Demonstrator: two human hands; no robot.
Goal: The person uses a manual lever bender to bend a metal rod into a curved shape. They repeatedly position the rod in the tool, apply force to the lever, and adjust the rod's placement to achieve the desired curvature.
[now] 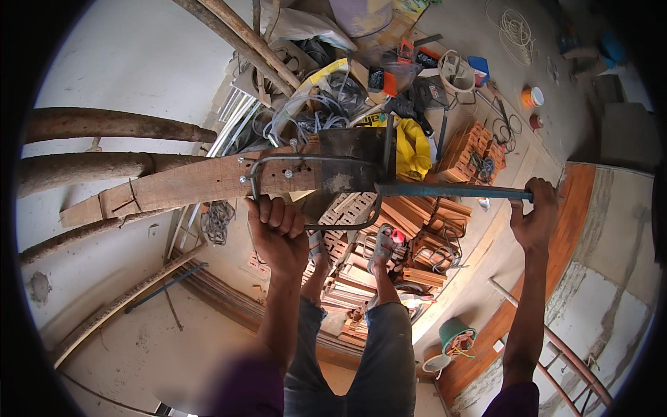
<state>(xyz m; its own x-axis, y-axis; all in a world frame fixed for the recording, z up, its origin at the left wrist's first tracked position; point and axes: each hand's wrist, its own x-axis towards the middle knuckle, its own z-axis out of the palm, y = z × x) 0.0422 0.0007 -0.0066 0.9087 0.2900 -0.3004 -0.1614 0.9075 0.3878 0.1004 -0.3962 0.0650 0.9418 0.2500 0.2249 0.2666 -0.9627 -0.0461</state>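
Observation:
My left hand (276, 233) is closed round the lower corner of a steel rod bent into a near-rectangular loop (311, 228). The loop lies across a wooden plank (167, 186) fitted with several bolts or pegs (287, 173) and a dark metal plate (340, 182). At the right, my right hand (535, 214) grips the end of a long blue-green metal bar (451, 189). The bar's far end meets the loop beside the plate. Whether the two are locked together cannot be made out.
Reddish hollow bricks (351, 288) and several bent rod loops (434, 254) lie below, around my feet. Rough wooden poles (104, 125) reach in from the left. Beyond are bags, a yellow cloth (413, 149) and a bucket (456, 71). A green bucket (455, 333) stands lower right.

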